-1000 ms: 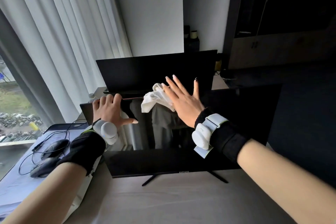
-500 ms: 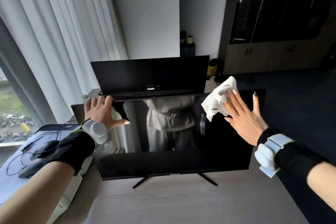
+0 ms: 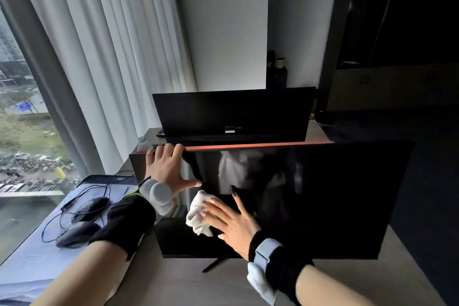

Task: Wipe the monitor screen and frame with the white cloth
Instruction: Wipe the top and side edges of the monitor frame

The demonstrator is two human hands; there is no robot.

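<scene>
A black monitor (image 3: 323, 196) stands on a light desk, its dark screen facing me and mirroring a figure in white. My left hand (image 3: 165, 169) grips the top left corner of its frame, fingers hooked over the top edge and thumb on the screen. My right hand (image 3: 231, 221) lies flat against the lower left part of the screen, pressing a crumpled white cloth (image 3: 198, 212) under its fingers. Both wrists wear black cuffs with pale bands.
A second black monitor (image 3: 233, 114) stands just behind the first. Two black mice (image 3: 77, 233) with tangled cables lie on a pale mat at the left, next to a window with white curtains (image 3: 111, 57). Dark cabinets fill the right side.
My right hand has carried the cloth from the upper right of the screen down to the lower left. My left hand has kept its hold on the top left corner.
</scene>
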